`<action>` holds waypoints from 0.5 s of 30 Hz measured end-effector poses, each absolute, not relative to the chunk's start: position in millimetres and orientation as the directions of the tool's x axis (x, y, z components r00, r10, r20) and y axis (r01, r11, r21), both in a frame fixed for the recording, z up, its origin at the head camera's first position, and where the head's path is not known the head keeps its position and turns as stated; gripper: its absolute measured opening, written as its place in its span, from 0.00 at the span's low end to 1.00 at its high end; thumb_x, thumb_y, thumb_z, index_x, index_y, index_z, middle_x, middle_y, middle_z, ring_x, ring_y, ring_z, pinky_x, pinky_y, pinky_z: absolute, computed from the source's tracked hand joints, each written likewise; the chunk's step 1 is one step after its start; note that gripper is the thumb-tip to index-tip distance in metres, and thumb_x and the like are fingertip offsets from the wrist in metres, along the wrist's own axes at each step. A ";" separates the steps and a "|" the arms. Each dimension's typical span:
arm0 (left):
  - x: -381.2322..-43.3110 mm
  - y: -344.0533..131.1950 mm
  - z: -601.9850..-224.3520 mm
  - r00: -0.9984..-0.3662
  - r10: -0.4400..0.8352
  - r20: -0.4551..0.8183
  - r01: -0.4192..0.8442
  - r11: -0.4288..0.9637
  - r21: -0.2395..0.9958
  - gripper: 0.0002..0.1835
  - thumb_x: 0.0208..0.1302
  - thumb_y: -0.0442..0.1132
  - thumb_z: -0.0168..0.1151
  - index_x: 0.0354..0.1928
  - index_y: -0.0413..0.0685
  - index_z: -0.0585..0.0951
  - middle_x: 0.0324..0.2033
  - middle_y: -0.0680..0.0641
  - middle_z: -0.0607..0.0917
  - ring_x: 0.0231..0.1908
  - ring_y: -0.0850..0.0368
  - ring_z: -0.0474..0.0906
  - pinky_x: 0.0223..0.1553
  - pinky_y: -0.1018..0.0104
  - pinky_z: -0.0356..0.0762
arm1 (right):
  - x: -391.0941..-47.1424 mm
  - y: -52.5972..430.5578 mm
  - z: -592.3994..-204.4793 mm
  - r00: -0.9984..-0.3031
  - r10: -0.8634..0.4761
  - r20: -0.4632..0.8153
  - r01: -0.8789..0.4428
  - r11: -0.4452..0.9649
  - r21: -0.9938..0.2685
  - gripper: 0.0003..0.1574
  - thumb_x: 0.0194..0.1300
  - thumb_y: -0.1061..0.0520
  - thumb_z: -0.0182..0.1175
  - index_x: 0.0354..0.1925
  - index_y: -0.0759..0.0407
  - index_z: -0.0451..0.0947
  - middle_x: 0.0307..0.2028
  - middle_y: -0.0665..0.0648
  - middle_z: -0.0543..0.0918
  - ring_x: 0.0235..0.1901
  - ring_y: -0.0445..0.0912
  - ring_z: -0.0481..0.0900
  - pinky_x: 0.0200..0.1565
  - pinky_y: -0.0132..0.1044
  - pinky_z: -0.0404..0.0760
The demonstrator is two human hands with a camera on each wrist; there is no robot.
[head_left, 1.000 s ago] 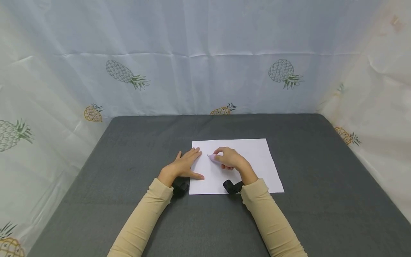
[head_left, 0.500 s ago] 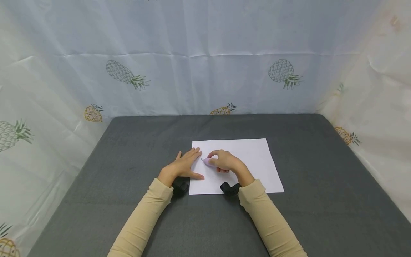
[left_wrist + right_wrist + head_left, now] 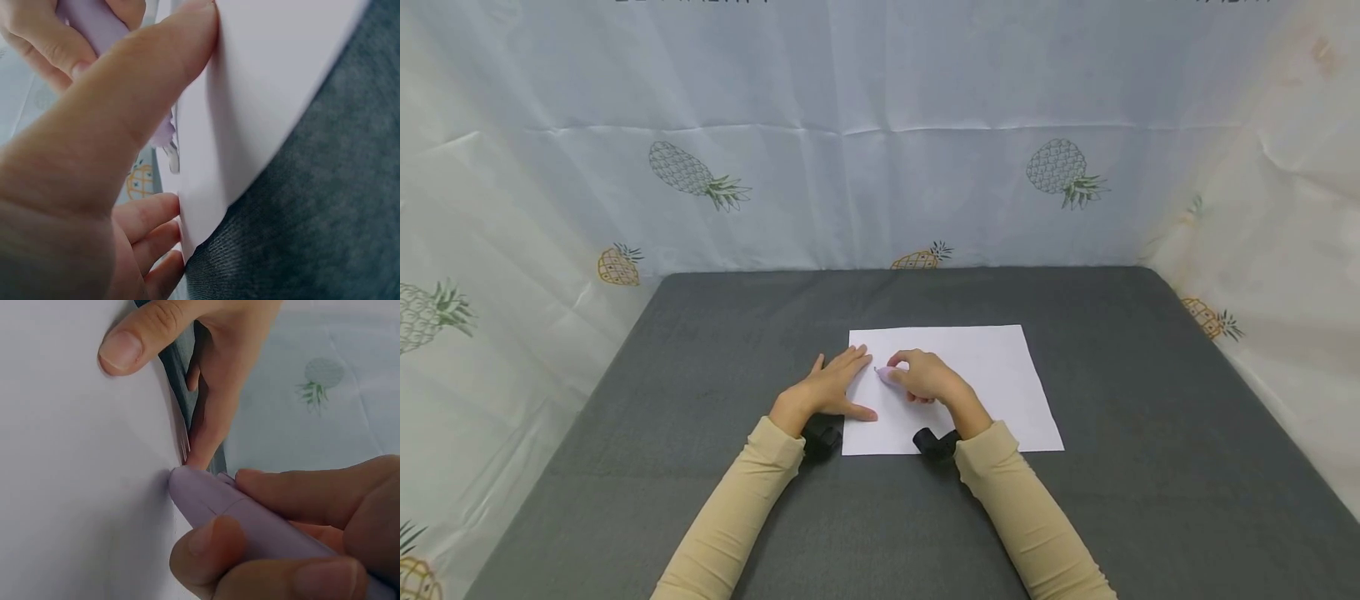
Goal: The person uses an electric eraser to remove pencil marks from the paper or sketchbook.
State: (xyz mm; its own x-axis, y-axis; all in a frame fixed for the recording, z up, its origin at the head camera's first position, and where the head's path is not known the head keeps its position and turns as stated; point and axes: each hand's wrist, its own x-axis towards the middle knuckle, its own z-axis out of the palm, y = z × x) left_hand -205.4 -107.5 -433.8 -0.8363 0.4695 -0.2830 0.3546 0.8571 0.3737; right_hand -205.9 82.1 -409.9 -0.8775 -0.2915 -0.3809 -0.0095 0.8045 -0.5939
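Note:
A sheet of white paper [image 3: 985, 375] lies on the dark grey table. My left hand [image 3: 830, 388] rests on its left edge with fingers spread, the thumb on the near part of the sheet. In my right hand [image 3: 931, 377] is a small lavender handheld tool [image 3: 256, 519], pinched between thumb and fingers. The left wrist view shows the lavender tool [image 3: 97, 25] ending in a scalloped collar and a thin metal tip, right at the paper's surface. Its tip points left, just right of my left fingertips. My palm and fingers hide part of its body.
The grey-covered table [image 3: 737, 333] extends around the sheet on all sides. A pale curtain [image 3: 850, 192] with pineapple prints hangs behind and at both sides. Black wrist cameras, such as the right one [image 3: 935, 443], sit low under the wrists near the paper's front edge.
My right hand has moved left and slightly nearer with the lavender tool, toward my left fingers, then shifted only slightly. My left hand and the paper have stayed in place.

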 end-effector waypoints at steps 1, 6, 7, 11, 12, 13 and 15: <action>-205.2 -107.9 -434.0 -0.836 0.471 -0.281 0.357 0.856 0.374 0.53 0.54 0.60 0.69 0.75 0.45 0.54 0.78 0.45 0.48 0.78 0.47 0.41 0.73 0.31 0.36 | -205.2 81.1 -410.2 -0.870 -0.308 -0.384 -0.020 0.802 -0.597 0.22 0.71 0.49 0.52 0.60 0.54 0.73 0.14 0.52 0.72 0.12 0.41 0.64 0.17 0.28 0.65; -204.6 -108.5 -434.3 -0.835 0.477 -0.274 0.363 0.852 0.378 0.53 0.54 0.59 0.69 0.75 0.45 0.54 0.78 0.45 0.49 0.78 0.47 0.42 0.73 0.30 0.37 | -205.3 81.0 -410.7 -0.861 -0.321 -0.395 -0.018 0.794 -0.607 0.22 0.71 0.48 0.53 0.59 0.53 0.74 0.14 0.51 0.72 0.12 0.41 0.64 0.17 0.29 0.65; -204.5 -108.4 -434.0 -0.835 0.477 -0.275 0.362 0.852 0.379 0.53 0.54 0.59 0.69 0.75 0.45 0.54 0.78 0.45 0.49 0.78 0.47 0.42 0.73 0.30 0.37 | -206.0 82.0 -410.6 -0.865 -0.310 -0.395 -0.009 0.795 -0.607 0.21 0.71 0.48 0.53 0.59 0.53 0.74 0.14 0.52 0.72 0.12 0.41 0.64 0.17 0.29 0.65; -204.8 -107.4 -432.7 -0.838 0.470 -0.279 0.352 0.855 0.381 0.54 0.54 0.59 0.69 0.75 0.46 0.53 0.78 0.45 0.49 0.78 0.48 0.42 0.73 0.30 0.36 | -208.8 86.5 -409.1 -0.885 -0.259 -0.387 0.030 0.798 -0.602 0.22 0.71 0.49 0.53 0.60 0.54 0.73 0.13 0.52 0.72 0.12 0.41 0.64 0.17 0.29 0.65; -205.0 -107.0 -432.6 -0.839 0.467 -0.280 0.350 0.856 0.380 0.54 0.53 0.60 0.69 0.75 0.46 0.53 0.78 0.45 0.49 0.78 0.48 0.42 0.73 0.30 0.36 | -209.4 87.5 -408.9 -0.889 -0.247 -0.386 0.037 0.800 -0.599 0.22 0.71 0.49 0.52 0.60 0.54 0.73 0.13 0.52 0.72 0.12 0.41 0.63 0.17 0.29 0.65; -205.1 -106.7 -432.5 -0.839 0.466 -0.281 0.349 0.857 0.379 0.54 0.53 0.60 0.69 0.75 0.46 0.53 0.78 0.45 0.49 0.78 0.48 0.42 0.73 0.30 0.36 | -209.8 88.3 -408.7 -0.891 -0.237 -0.386 0.046 0.801 -0.597 0.22 0.71 0.50 0.52 0.60 0.54 0.73 0.13 0.52 0.72 0.12 0.41 0.63 0.17 0.29 0.65; -205.3 -106.4 -432.3 -0.839 0.464 -0.283 0.348 0.858 0.377 0.54 0.53 0.60 0.69 0.75 0.46 0.54 0.78 0.45 0.49 0.78 0.48 0.42 0.73 0.30 0.36 | -210.0 88.6 -408.4 -0.893 -0.226 -0.390 0.053 0.806 -0.589 0.23 0.72 0.49 0.52 0.61 0.54 0.72 0.13 0.52 0.72 0.12 0.40 0.63 0.17 0.28 0.65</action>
